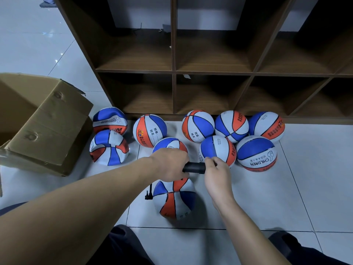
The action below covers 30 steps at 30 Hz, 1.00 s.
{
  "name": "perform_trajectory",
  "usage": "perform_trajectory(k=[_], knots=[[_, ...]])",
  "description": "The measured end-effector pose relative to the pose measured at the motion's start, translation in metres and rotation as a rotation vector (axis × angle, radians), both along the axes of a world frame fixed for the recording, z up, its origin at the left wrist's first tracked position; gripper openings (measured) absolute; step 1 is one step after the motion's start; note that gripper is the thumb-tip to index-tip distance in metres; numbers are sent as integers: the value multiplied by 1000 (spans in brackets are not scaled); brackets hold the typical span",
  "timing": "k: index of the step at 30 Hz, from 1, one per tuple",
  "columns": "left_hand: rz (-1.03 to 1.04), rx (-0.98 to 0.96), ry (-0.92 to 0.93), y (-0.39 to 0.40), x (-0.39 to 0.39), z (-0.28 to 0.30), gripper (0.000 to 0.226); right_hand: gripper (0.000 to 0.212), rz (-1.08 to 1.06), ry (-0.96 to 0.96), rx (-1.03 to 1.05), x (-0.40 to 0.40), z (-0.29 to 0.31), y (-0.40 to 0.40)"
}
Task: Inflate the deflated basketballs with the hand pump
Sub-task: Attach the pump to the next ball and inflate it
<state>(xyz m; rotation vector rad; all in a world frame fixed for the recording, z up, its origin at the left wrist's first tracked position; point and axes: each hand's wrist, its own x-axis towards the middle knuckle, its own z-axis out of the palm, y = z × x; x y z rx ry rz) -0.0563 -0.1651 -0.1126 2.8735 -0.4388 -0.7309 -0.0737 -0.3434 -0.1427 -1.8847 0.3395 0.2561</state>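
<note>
Nearest you at lower center lay a basketball (174, 199); above it your left hand (170, 165) gripped the black pump (193, 167), your right hand (217, 173) apparently pinching its other end.

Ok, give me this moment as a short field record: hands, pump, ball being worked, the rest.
left hand: grips one end of the pump
right hand: holds the pump's other end
pump: black, level, above the nearest ball
nearest ball: on the floor, black hose beside it
dented balls: two, by the cardboard box
shelf: behind the balls
</note>
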Motion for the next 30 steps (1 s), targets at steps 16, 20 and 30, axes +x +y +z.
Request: perform_trajectory(k=[16,20,30], knots=[[31,-65,117,19,11,13,29,36,-117,45,48,30,9,-51],[57,-55,152,26,14,13,28,33,-232,103,127,36,11,-70],[8,16,70,17,6,7,34,30,-283,34,63,21,5,-39]])
